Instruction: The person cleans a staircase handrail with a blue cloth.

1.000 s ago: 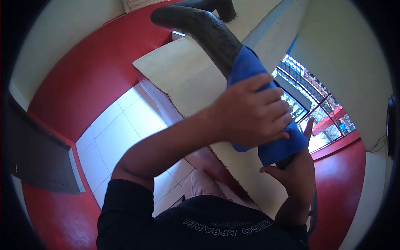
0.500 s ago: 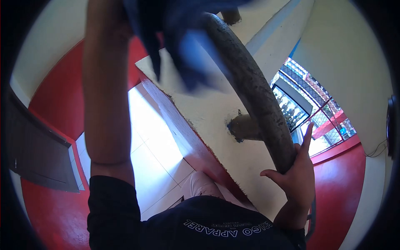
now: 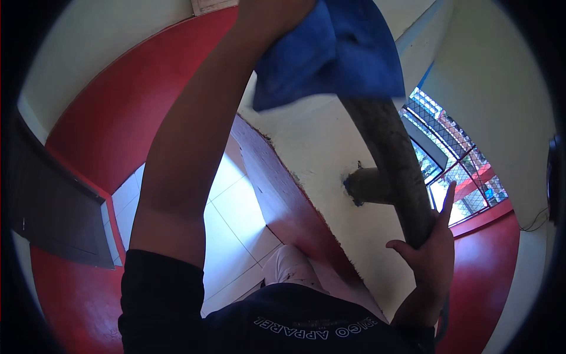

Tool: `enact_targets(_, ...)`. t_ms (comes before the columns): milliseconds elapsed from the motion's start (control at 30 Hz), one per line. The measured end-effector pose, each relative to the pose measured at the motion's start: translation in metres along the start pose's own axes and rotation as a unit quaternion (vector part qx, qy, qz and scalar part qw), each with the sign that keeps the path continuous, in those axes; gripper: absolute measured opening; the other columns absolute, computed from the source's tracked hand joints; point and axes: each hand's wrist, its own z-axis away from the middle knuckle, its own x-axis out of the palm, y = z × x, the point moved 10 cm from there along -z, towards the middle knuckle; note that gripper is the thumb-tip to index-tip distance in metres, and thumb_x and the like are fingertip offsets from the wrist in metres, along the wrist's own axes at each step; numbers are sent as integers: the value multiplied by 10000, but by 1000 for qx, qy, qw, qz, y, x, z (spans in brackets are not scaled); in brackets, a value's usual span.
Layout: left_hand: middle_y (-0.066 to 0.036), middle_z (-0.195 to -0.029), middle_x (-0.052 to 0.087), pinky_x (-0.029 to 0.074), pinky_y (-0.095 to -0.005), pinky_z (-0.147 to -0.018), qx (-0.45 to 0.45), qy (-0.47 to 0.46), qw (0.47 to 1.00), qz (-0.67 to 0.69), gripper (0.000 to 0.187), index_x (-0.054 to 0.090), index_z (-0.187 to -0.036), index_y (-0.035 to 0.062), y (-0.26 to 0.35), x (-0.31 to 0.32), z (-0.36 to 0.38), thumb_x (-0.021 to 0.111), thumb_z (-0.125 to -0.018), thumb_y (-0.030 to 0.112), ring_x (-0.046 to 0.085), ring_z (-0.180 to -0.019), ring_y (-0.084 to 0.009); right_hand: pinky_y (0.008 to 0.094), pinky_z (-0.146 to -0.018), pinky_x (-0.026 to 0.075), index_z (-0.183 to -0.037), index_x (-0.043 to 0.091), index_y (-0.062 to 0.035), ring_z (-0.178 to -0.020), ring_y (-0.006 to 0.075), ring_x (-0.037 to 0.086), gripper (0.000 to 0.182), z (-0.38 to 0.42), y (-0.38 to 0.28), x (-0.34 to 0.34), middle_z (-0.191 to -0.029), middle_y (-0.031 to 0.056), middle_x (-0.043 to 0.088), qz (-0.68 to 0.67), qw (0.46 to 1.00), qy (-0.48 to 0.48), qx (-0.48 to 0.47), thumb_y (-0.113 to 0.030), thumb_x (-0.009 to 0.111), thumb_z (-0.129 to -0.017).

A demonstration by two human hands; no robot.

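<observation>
A dark, rough, rounded rail (image 3: pixel 386 141) runs from the top centre down to the right. Over its upper part lies a blue cloth (image 3: pixel 330 59), its lower edge blurred. My left hand (image 3: pixel 274 17), cut by the top edge of the view, is on the cloth with its fingers mostly hidden in the folds. Lower down, my right hand (image 3: pixel 430 251) has its palm against the rail, thumb and one finger stretched out on either side of it; its other fingers are not visible.
A stubby bracket (image 3: pixel 371 186) joins the rail to a cream surface (image 3: pixel 318 153) with a rough edge. Bright floor tiles (image 3: pixel 233 218) lie below. A dark door (image 3: pixel 59 212) is at left, red-painted wall (image 3: pixel 141 88) beside it, and a meshed window (image 3: pixel 466 153) at right.
My left arm and the blue cloth have swung right, and the cloth now covers the upper rail. My right hand keeps its place on the rail. The view has shifted slightly.
</observation>
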Motion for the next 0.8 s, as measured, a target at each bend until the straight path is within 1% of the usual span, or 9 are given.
enact_targets(133,-242,-1080,671,500,-461,-904,-66,31,985,-154,518,734,-1001,23,-9,-8,-2,494,-961,480,631,-1067,-380,397,-700,548,-1578,-55,-116,-777,321,714,1463,2,-1,1,-911,159,699,16,1000,15,-9,-319,959,-543)
enact_targets(267,-204,-978,703,502,-460,-897,43,90,994,51,508,758,-967,69,27,-25,27,528,-932,520,668,-1003,-334,394,-714,538,-1577,-56,-102,-796,327,707,1479,2,9,4,-903,166,694,6,1000,1,-17,-324,966,-532)
enact_targets(367,-199,-996,710,489,-444,-923,62,-81,987,120,498,766,-983,82,24,2,22,557,-920,531,684,-991,-295,387,-718,524,-1573,-68,-79,-807,317,694,1499,-1,9,4,-911,172,689,-19,999,-28,-40,-356,967,-524)
enact_targets(433,-204,-1050,710,469,-407,-956,208,-168,953,145,484,740,-1077,86,48,-11,43,606,-903,518,667,-1049,-277,377,-724,511,-1566,-76,-48,-809,297,681,1513,-2,10,5,-917,174,684,-42,997,-30,-54,-419,960,-528)
enact_targets(500,-121,-881,733,544,-396,-759,204,-85,975,36,500,762,-1046,145,26,19,45,512,-953,567,707,-775,-268,368,-724,501,-1559,-80,-21,-795,272,663,1506,-3,25,-1,-927,173,681,-87,989,-64,-103,-526,921,-553)
enact_targets(567,-97,-881,735,532,-404,-729,173,-96,980,20,499,771,-1004,165,26,20,40,503,-934,581,702,-772,-264,351,-742,486,-1555,-73,4,-774,234,634,1485,-6,15,-5,-929,160,676,-203,976,-33,-74,-785,752,-606)
enact_targets(667,-70,-867,733,515,-414,-693,178,-88,980,21,429,774,-925,179,31,15,46,527,-905,529,693,-753,-258,360,-745,489,-1569,-38,-23,-763,230,634,1439,-14,32,-28,-927,150,676,-237,967,81,-48,-880,634,-629)
enact_targets(700,-62,-859,731,509,-417,-683,182,-78,980,27,395,774,-896,181,34,13,46,541,-896,500,689,-744,-256,357,-755,498,-1575,16,-38,-756,221,634,1387,-20,34,-34,-919,142,675,-271,956,109,-27,-911,569,-650)
enact_targets(800,-45,-795,726,505,-393,-673,172,-135,975,46,325,757,-808,164,44,12,50,589,-851,438,682,-674,-227,323,-681,510,-1547,202,-40,-694,185,616,931,-32,118,-35,-863,109,656,-353,927,124,27,-674,492,-929)
